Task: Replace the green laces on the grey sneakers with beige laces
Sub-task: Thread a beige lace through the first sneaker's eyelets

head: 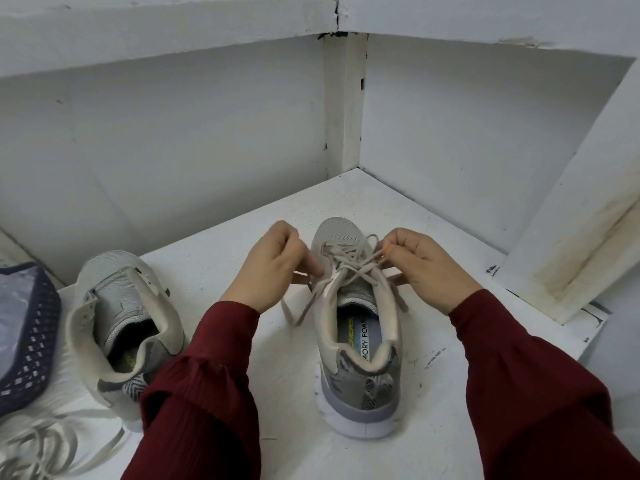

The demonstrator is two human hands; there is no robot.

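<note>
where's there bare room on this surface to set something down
Bare white surface lies behind both sneakers toward the wall corner, and right of the laced sneaker up to the leaning board. Crowded on the left: unlaced sneaker, navy mesh basket, loose laces. The left hand and right hand hold the beige lace over the laced sneaker.

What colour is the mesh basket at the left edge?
Navy blue: the basket shows best in the head view, the only one.
</note>
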